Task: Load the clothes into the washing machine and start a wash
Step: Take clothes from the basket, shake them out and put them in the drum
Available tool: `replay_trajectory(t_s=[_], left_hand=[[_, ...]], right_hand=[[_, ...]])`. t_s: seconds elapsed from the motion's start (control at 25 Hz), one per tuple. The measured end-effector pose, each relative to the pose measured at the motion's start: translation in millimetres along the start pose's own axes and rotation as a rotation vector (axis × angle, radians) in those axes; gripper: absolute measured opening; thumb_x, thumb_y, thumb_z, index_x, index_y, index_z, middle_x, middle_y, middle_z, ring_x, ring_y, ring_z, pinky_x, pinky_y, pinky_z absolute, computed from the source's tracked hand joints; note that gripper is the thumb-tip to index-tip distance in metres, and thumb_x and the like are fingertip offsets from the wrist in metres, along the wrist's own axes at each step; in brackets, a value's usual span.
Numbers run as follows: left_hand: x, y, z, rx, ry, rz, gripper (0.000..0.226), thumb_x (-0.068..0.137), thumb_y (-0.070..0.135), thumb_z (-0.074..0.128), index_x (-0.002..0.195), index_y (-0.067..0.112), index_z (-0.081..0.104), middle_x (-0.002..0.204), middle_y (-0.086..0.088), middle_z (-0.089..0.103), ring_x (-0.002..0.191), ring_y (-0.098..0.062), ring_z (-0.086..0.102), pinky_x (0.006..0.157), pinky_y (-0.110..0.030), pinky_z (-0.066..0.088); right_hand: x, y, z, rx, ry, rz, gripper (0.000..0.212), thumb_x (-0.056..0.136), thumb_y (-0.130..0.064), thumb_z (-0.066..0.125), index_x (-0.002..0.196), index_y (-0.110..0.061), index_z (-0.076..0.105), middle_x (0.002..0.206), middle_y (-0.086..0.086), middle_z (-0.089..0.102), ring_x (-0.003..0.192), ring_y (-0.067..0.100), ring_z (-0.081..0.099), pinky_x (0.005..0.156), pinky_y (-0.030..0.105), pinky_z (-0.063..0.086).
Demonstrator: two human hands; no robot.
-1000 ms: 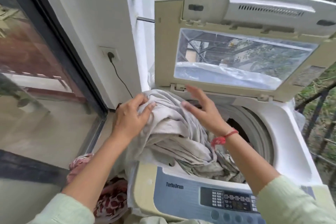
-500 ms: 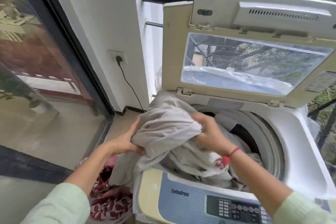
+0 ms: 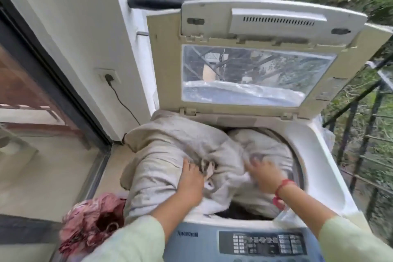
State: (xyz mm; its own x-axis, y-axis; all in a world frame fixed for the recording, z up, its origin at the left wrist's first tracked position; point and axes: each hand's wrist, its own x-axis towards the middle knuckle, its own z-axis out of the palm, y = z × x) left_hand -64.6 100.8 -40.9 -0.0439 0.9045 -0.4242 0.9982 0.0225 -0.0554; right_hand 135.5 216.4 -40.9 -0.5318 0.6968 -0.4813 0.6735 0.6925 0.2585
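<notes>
One washer (image 3: 331,155) stands with its lid (image 3: 255,70) raised upright at the back, so the round drum mouth is open from above. One large grey cloth (image 3: 174,151) fills most of that mouth: its right part is bunched inside the drum, while its left part spills over the washer's left rim and hangs down the outside, above the floor (image 3: 42,166). A dark gap of free drum shows at the front, just behind the panel (image 3: 263,242), and a narrow arc of drum wall stays bare along the right. Two hands work on the cloth. The left hand (image 3: 190,181) lies palm down on the hanging fold near the left rim, fingers spread and pressing; whether they pinch any fabric cannot be told. The right hand (image 3: 263,174) is blurred, over the bunched part inside the drum, fingers apart and touching the cloth; its grip cannot be told. A red band (image 3: 284,185) circles the right wrist, and both sleeves are pale green. One red patterned cloth (image 3: 89,221) lies heaped low at the left, beside the washer's front corner and under the grey overhang. To the left a wall (image 3: 74,27) and a dark door frame (image 3: 53,66) close that side in, leaving a narrow strip of floor between them and the washer. One plug (image 3: 109,77) sits in a wall socket, its cord running down toward the washer. On the right a dark railing (image 3: 365,134) runs near the washer's side.
</notes>
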Motion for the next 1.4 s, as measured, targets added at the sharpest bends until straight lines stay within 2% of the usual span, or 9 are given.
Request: replay_trajectory(t_s=[0.12, 0.28, 0.36, 0.52, 0.76, 0.88, 1.08, 1.24, 1.4], left_hand=[[5, -8, -30, -0.458, -0.073, 0.068, 0.045, 0.085, 0.053, 0.052, 0.122, 0.027, 0.058, 0.127, -0.004, 0.057, 0.122, -0.024, 0.048, 0.105, -0.042, 0.028], [-54, -107, -57, -0.928, 0.545, 0.069, 0.058, 0.077, 0.06, 0.054, 0.128, 0.032, 0.053, 0.13, 0.006, 0.054, 0.12, -0.01, 0.047, 0.104, -0.032, 0.036], [-85, -179, -24, -0.758, 0.489, -0.139, 0.082, 0.069, 0.059, 0.063, 0.141, 0.035, 0.033, 0.145, 0.004, 0.038, 0.131, -0.013, 0.034, 0.109, -0.036, 0.03], [-86, -236, 86, -0.362, -0.145, -0.414, 0.136, 0.058, 0.038, 0.084, 0.146, 0.031, -0.02, 0.158, -0.007, -0.013, 0.145, -0.028, -0.008, 0.116, -0.052, 0.005], [-27, -199, 193, -1.002, -0.019, -0.39, 0.096, 0.079, 0.042, 0.065, 0.148, 0.033, -0.002, 0.154, -0.011, 0.024, 0.138, -0.027, 0.031, 0.111, -0.038, 0.03], [-29, -167, 204, -1.216, 0.058, -0.361, 0.06, 0.08, 0.038, 0.055, 0.136, 0.018, 0.044, 0.134, -0.013, 0.053, 0.122, -0.026, 0.051, 0.098, -0.035, 0.043], [-63, -165, 186, -1.436, 0.553, -0.607, 0.022, 0.073, 0.018, 0.046, 0.086, 0.03, 0.058, 0.096, -0.004, 0.067, 0.097, -0.028, 0.062, 0.083, -0.042, 0.05], [-105, -173, 63, -1.145, 1.114, -0.523, 0.046, 0.073, -0.01, 0.042, 0.098, 0.027, 0.056, 0.096, -0.002, 0.055, 0.093, -0.025, 0.054, 0.075, -0.032, 0.044], [-113, -135, -106, -0.603, 1.351, -0.097, 0.031, 0.068, 0.012, 0.058, 0.099, 0.019, 0.064, 0.091, -0.003, 0.061, 0.09, -0.022, 0.051, 0.083, -0.036, 0.038]], right_hand=[[26, -30, 13, 0.185, -0.738, -0.059, 0.064, 0.079, -0.026, 0.063, 0.138, -0.012, 0.044, 0.124, 0.006, 0.054, 0.094, 0.021, 0.056, 0.08, 0.031, 0.05], [27, -71, -73, 0.674, 0.136, -0.199, 0.043, 0.089, -0.029, 0.059, 0.131, -0.024, 0.051, 0.126, 0.003, 0.056, 0.113, 0.021, 0.055, 0.091, 0.029, 0.043], [21, -100, -124, 0.932, 0.355, -0.281, 0.06, 0.083, -0.046, 0.064, 0.137, -0.027, 0.044, 0.138, -0.001, 0.046, 0.126, 0.016, 0.044, 0.102, 0.027, 0.034], [51, -197, -174, 0.372, 0.186, -0.342, 0.11, 0.062, -0.084, 0.05, 0.15, -0.034, 0.007, 0.159, 0.004, -0.001, 0.146, 0.03, -0.001, 0.113, 0.062, 0.001], [105, -278, -179, -0.159, -0.04, -0.168, 0.083, 0.087, -0.051, 0.051, 0.15, -0.01, 0.015, 0.155, 0.006, 0.019, 0.146, 0.027, 0.008, 0.103, 0.051, -0.03], [94, -293, -184, -0.334, -0.094, -0.277, 0.06, 0.087, -0.041, 0.053, 0.142, -0.024, 0.036, 0.143, -0.002, 0.04, 0.136, 0.029, 0.034, 0.1, 0.077, 0.002], [57, -254, -170, 0.027, 0.342, -0.509, 0.046, 0.085, -0.019, 0.05, 0.13, -0.025, 0.044, 0.112, 0.0, 0.065, 0.104, 0.023, 0.062, 0.102, 0.047, 0.027], [6, -172, -190, 0.636, 0.648, -0.633, 0.037, 0.076, -0.018, 0.055, 0.111, -0.031, 0.05, 0.098, -0.017, 0.062, 0.088, 0.012, 0.061, 0.08, 0.032, 0.046], [-67, -42, -202, 0.947, 1.051, -0.336, 0.026, 0.082, -0.022, 0.053, 0.107, -0.016, 0.06, 0.092, -0.023, 0.059, 0.083, -0.009, 0.05, 0.077, 0.008, 0.038]])
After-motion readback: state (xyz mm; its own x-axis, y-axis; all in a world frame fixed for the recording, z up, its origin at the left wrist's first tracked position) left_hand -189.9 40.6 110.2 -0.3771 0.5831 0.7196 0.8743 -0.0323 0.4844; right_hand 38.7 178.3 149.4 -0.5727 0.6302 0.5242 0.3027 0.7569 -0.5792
